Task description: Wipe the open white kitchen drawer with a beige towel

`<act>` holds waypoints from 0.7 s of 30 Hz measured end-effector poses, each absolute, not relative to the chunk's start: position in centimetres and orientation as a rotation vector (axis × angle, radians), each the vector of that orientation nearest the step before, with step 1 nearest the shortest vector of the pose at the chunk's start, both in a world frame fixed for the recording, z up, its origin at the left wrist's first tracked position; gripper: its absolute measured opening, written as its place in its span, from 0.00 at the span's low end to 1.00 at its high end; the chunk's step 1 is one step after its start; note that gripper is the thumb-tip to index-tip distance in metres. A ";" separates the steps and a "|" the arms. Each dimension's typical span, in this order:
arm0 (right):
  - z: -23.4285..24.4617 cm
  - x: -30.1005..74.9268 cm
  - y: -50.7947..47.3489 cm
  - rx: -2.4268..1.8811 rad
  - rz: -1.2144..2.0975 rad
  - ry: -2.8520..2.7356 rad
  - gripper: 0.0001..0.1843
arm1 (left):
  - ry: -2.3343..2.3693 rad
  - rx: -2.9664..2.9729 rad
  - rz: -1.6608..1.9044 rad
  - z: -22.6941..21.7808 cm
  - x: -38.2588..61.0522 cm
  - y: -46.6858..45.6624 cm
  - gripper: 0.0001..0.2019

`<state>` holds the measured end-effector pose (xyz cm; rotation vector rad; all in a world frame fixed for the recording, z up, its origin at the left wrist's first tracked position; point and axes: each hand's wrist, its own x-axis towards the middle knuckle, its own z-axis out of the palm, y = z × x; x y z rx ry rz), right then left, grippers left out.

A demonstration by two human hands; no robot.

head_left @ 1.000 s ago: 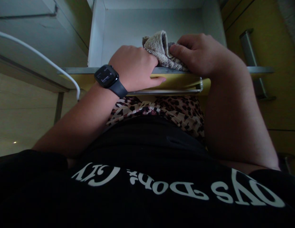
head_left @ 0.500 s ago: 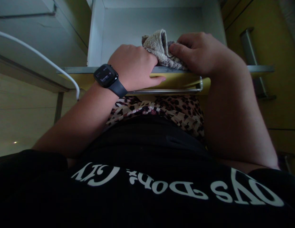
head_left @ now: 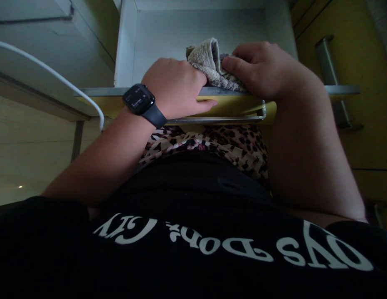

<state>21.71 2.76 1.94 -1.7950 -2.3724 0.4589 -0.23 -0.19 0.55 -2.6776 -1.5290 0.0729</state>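
A pulled-out drawer with a pale interior (head_left: 168, 37) and a yellow front (head_left: 230, 106) lies before me. My left hand (head_left: 174, 87), with a black watch on its wrist, grips the top edge of the drawer front. Its thumb lies along the outer face, and its other fingers bend over the inner side, out of sight. A crumpled grey-beige towelling cloth (head_left: 205, 58) sits on that same edge, right beside my left knuckles. My right hand (head_left: 262, 68) is closed on the cloth's right part, thumb on top; its remaining fingers are mostly hidden.
A metal bar handle (head_left: 218, 119) runs along the drawer front, close to my body. At the right stands a yellow cabinet face with a vertical handle (head_left: 333, 79). A white cable (head_left: 56, 70) curves down at the left beside a pale cabinet (head_left: 40, 50).
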 end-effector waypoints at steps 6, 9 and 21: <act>2.0 21.6 2.5 -1.802 0.454 -2.390 0.26 | -1.547 -2.672 0.049 0.4 -0.2 -0.1 0.40; 1.9 21.6 2.5 -1.794 0.453 -2.388 0.27 | -1.586 -2.672 0.020 0.2 -0.2 0.1 0.39; 1.7 21.9 2.8 -1.749 0.443 -2.405 0.29 | -1.666 -2.730 -0.007 0.3 -0.3 0.0 0.39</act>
